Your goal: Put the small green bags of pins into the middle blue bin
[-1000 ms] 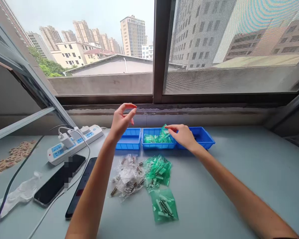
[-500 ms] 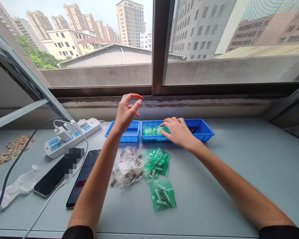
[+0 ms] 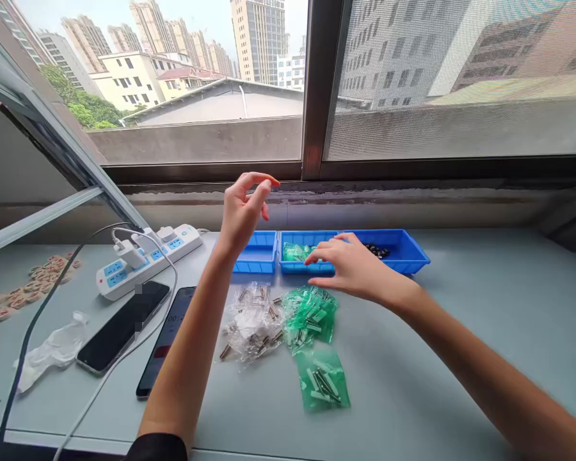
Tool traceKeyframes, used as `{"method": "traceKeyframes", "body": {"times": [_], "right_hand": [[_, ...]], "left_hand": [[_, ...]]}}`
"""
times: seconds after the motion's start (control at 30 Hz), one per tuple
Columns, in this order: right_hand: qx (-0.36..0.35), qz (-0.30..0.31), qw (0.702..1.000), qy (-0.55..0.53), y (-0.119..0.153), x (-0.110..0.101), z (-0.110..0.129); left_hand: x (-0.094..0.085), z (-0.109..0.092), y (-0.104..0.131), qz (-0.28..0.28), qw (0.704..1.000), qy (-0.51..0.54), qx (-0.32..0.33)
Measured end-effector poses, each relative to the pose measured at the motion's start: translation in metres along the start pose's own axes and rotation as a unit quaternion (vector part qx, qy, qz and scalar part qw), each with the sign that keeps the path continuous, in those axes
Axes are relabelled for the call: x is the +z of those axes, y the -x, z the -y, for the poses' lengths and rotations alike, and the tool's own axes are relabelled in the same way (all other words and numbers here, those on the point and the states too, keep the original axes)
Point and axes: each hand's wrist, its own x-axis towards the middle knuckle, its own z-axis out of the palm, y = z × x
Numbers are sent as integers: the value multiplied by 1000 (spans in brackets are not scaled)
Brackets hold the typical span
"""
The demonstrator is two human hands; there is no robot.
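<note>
My left hand [image 3: 244, 208] is raised above the smaller blue tray [image 3: 254, 264], its fingers loosely curved with nothing visible in them. Over the front wall of the longer blue tray [image 3: 415, 261] hovers my right hand [image 3: 348, 266], thumb and fingers apart and holding nothing. Inside that tray lie green plastic packets [image 3: 295, 251] and small black pieces [image 3: 377, 250], partly hidden behind the hand. Below my right hand is a pile of green bags [image 3: 312, 317] of small rods. A single green bag [image 3: 323, 381] with pale and dark rods lies nearer me.
Clear bags [image 3: 252, 326] with brown pins lie left of the green pile. Two phones [image 3: 122, 330] [image 3: 160, 346], a power strip [image 3: 148, 262] with cables, a crumpled tissue [image 3: 52, 349] and round wooden pieces [image 3: 33, 285] occupy the left side. A window frame [image 3: 312, 96] stands behind.
My right hand has pulled back from inside the longer tray to its front edge, exposing more black pieces. My left hand stays raised, thumb and index finger closer together. The view has shifted slightly.
</note>
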Motion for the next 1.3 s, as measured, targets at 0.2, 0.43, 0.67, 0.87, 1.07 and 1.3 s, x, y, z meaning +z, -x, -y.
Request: {"method": "traceKeyframes", "body": {"times": [0.2,0.43,0.67,0.87,1.07,1.3], "right_hand": [[15,176,984,-7,7,13,21],[24,158,985,-69,3,13,20],[61,-49,952,-297,15,-39,0],[66,-155,897,-408,20,-63,3],[61,-147,886,-436,21,-67,4],[41,-138,902,-407,12,-52,-1]], "left_hand": [[5,-11,9,319,942,-49,-95],[16,-10,16,370,921,-62,-104],[28,-16,20,220,975,-15,-25],[26,-21,19,225,972,66,-29],[15,-17,12,147,984,99,-33],[15,-10,11,253,963,74,-56]]}}
